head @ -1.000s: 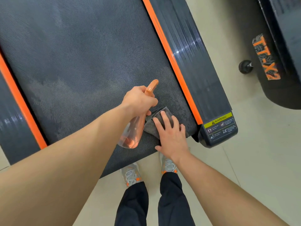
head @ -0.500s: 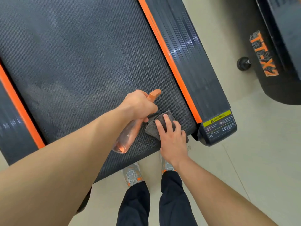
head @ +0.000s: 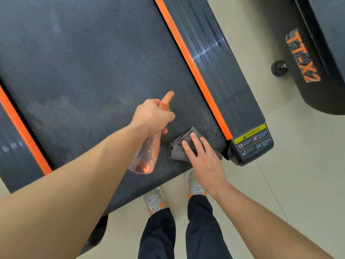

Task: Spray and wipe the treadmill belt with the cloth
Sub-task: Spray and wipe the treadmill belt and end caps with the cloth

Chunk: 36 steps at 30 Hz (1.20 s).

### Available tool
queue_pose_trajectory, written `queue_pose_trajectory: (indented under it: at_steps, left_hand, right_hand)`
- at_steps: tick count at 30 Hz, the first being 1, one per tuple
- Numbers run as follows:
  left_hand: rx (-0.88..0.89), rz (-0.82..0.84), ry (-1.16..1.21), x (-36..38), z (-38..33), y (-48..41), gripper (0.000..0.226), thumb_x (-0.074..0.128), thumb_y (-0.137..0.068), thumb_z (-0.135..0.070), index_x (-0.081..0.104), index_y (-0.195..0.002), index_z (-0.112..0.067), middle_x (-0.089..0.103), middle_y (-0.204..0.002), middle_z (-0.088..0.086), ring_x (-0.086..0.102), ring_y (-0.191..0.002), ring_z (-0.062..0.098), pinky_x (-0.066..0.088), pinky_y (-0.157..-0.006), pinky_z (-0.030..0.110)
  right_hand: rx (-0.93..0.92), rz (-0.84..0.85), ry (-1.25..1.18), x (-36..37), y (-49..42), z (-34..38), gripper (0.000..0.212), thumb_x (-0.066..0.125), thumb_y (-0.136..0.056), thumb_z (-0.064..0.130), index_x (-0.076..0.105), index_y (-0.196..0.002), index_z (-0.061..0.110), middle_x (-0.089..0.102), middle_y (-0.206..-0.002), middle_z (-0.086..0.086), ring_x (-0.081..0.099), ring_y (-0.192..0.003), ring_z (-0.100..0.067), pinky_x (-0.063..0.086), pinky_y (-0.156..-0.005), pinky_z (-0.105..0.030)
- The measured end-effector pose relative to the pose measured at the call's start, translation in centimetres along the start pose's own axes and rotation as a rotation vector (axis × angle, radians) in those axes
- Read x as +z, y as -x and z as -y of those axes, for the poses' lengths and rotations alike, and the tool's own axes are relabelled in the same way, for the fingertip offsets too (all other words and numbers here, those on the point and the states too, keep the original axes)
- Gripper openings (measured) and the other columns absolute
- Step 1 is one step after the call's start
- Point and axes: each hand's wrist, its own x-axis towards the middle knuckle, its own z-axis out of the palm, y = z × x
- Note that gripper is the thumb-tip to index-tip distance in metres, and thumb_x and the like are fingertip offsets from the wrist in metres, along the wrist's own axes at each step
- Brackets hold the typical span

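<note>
The dark textured treadmill belt [head: 89, 71] fills the upper left, with pale damp patches on its left part. My left hand [head: 152, 115] grips a clear spray bottle [head: 145, 156] with an orange nozzle, held above the belt's near end. A grey cloth [head: 178, 146] lies crumpled on the belt near its right rear corner. My right hand [head: 203, 156] presses flat on the cloth with straight, spread fingers.
Orange strips and black side rails [head: 211, 58] border the belt, with a yellow warning label [head: 253, 141] on the right rear cap. A second black machine [head: 317, 58] stands at the right on the tiled floor. My shoes [head: 155, 200] stand just behind the belt's end.
My right hand and the cloth have shifted a little toward the belt's right rear corner. The bottle stays in my left hand, about where it was over the belt.
</note>
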Motion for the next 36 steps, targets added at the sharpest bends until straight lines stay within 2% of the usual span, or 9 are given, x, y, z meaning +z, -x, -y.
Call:
queue_pose_trajectory:
  at_steps: [6, 9, 13, 17, 21, 24, 27, 32, 36]
  left_hand:
    - [0.015, -0.089, 0.104, -0.7, 1.6, -1.2, 0.007, 0.07, -0.086, -0.023, 0.069, -0.093, -0.022, 0.077, -0.086, -0.004, 0.076, -0.058, 0.012, 0.059, -0.069, 0.027]
    - [0.015, -0.12, 0.144, -1.4, 2.2, -1.8, 0.008, 0.07, -0.087, -0.021, 0.069, -0.095, -0.022, 0.076, -0.086, -0.003, 0.075, -0.057, 0.013, 0.056, -0.06, 0.022]
    - [0.011, -0.162, 0.18, -3.0, 2.6, -2.9, 0.009, 0.072, -0.087, -0.022, 0.069, -0.096, -0.021, 0.075, -0.089, -0.004, 0.074, -0.054, 0.012, 0.055, -0.055, 0.018]
    - [0.043, -0.157, 0.155, -4.6, 2.9, -3.8, 0.006, 0.071, -0.089, -0.021, 0.069, -0.095, -0.022, 0.075, -0.092, -0.005, 0.073, -0.053, 0.01, 0.053, -0.053, 0.016]
    - [0.051, -0.167, 0.13, -5.2, 2.7, -4.1, 0.007, 0.071, -0.088, -0.02, 0.068, -0.092, -0.024, 0.075, -0.089, -0.006, 0.073, -0.053, 0.011, 0.054, -0.056, 0.02]
    - [0.041, -0.131, 0.159, -5.0, 2.6, -4.1, 0.008, 0.07, -0.088, -0.02, 0.068, -0.093, -0.026, 0.075, -0.093, -0.005, 0.075, -0.057, 0.013, 0.057, -0.059, 0.022]
    - [0.047, -0.11, 0.178, -4.2, 2.7, -3.8, 0.008, 0.069, -0.089, -0.02, 0.068, -0.094, -0.026, 0.076, -0.094, -0.003, 0.076, -0.062, 0.016, 0.059, -0.064, 0.025]
    - [0.057, -0.125, 0.204, -3.1, 3.0, -3.2, 0.007, 0.069, -0.091, -0.02, 0.068, -0.095, -0.025, 0.075, -0.092, -0.005, 0.076, -0.061, 0.017, 0.055, -0.057, 0.018]
    - [0.056, -0.128, 0.184, -3.0, 3.4, -3.1, 0.008, 0.071, -0.089, -0.021, 0.068, -0.096, -0.022, 0.075, -0.092, -0.006, 0.075, -0.058, 0.013, 0.06, -0.065, 0.025]
  right_hand:
    - [-0.095, -0.128, -0.042, -1.1, -5.1, -1.0, 0.082, 0.066, -0.078, -0.007, 0.042, -0.152, 0.016, 0.033, -0.16, -0.019, 0.04, -0.14, -0.041, 0.059, -0.088, -0.05]
    - [-0.163, -0.202, -0.036, -2.6, -10.2, -0.9, 0.075, 0.061, -0.082, -0.006, 0.045, -0.151, 0.016, 0.034, -0.16, -0.021, 0.038, -0.143, -0.043, 0.054, -0.097, -0.054]
    - [-0.2, -0.284, 0.07, -6.7, -19.6, -0.7, 0.062, 0.047, -0.092, 0.002, 0.047, -0.152, 0.019, 0.034, -0.163, -0.017, 0.033, -0.147, -0.044, 0.031, -0.118, -0.058]
    - [-0.004, -0.114, 0.034, -8.9, -23.2, 0.3, 0.075, 0.051, -0.094, 0.022, 0.021, -0.162, 0.031, 0.006, -0.172, -0.008, 0.009, -0.157, -0.031, 0.007, -0.127, -0.048]
    - [0.089, -0.191, 0.023, -5.0, -16.4, 0.6, 0.075, 0.053, -0.09, 0.043, 0.028, -0.16, 0.029, 0.015, -0.17, -0.013, 0.017, -0.155, -0.035, 0.02, -0.123, -0.051]
    - [0.209, -0.152, 0.004, -1.4, -8.4, 0.1, 0.071, 0.054, -0.094, 0.044, 0.03, -0.16, 0.03, 0.016, -0.17, -0.011, 0.019, -0.155, -0.036, 0.024, -0.121, -0.053]
    - [0.197, -0.056, 0.061, 0.4, -3.3, 0.0, 0.068, 0.048, -0.098, 0.045, 0.028, -0.161, 0.03, 0.012, -0.171, -0.012, 0.018, -0.155, -0.037, 0.028, -0.119, -0.057]
    - [-0.034, -0.07, 0.076, -3.0, -11.3, -2.0, 0.072, 0.059, -0.096, 0.037, 0.028, -0.161, 0.03, 0.009, -0.171, -0.013, 0.014, -0.156, -0.037, 0.021, -0.123, -0.054]
    - [-0.019, -0.046, 0.027, -7.9, -20.5, -0.5, 0.067, 0.043, -0.105, 0.044, 0.012, -0.163, 0.033, -0.006, -0.171, -0.01, 0.002, -0.158, -0.032, 0.011, -0.126, -0.047]
